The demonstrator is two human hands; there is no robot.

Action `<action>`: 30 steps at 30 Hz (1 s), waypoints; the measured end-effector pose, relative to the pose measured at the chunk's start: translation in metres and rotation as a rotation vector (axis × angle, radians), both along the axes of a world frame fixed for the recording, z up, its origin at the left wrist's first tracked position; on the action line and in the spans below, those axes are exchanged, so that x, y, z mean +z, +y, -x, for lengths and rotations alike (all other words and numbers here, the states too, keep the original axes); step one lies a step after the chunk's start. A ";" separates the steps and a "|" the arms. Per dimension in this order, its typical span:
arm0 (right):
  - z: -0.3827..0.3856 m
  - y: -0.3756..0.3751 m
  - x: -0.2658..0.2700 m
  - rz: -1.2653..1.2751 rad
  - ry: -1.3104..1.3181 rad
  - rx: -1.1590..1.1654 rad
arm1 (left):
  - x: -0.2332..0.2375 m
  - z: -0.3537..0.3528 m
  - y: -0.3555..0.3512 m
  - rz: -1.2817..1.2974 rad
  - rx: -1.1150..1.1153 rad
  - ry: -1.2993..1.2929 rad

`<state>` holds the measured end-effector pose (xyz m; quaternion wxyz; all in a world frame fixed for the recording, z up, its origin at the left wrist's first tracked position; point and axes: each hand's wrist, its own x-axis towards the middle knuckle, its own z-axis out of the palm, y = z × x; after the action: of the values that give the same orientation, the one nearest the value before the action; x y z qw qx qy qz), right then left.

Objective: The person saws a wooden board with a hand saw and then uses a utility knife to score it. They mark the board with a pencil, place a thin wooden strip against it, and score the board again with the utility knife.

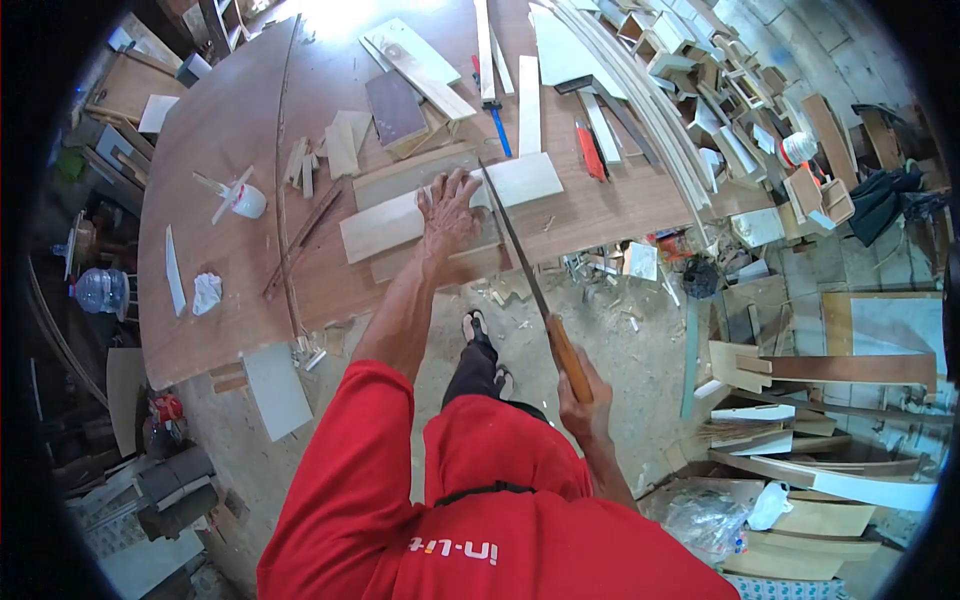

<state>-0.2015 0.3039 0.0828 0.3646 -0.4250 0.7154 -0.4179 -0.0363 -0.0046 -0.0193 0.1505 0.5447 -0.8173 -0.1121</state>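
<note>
1. Pressing flat, the left hand (450,205) lies palm down with fingers spread on a pale board (380,228); it grips nothing and only bears down on the wood.
2. Right hand (585,400) is closed in a fist around the wooden handle (568,358) of a saw (520,260), low in the view and off the table edge.
3. Saw blade runs up and left from the handle and crosses the board just beside the left hand's fingers, on their right. I can't tell how deep it sits in the wood.
4. Board lies long-ways near the front edge of the brown table (220,150), on top of another plank, with its right end past the blade.
5. One foot (475,325) in a sandal shows on the dusty floor between the two arms.
6. Further out on the table: a white cup (245,200) with sticks in it to the left, a crumpled rag (206,292) nearer the left edge, and a dark panel (395,108) behind the board.
7. Blue-handled tool (498,128) and red tool (588,150) lie behind the blade tip, among loose offcuts.
8. Bundle of long white strips (640,100) curves along the far right of the table.
9. Water bottle (100,290) stands off the table at far left.
</note>
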 end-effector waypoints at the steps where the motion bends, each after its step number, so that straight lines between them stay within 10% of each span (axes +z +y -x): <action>1: 0.001 0.008 -0.005 -0.004 0.000 -0.002 | -0.003 0.001 0.002 0.003 0.014 -0.012; 30: -0.003 0.004 -0.004 0.070 -0.037 0.030 | -0.003 0.010 0.012 -0.098 0.068 0.009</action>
<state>-0.1988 0.3081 0.0790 0.3689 -0.4403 0.6870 -0.4450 -0.0461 0.0075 -0.0222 0.1310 0.5783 -0.7913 -0.1494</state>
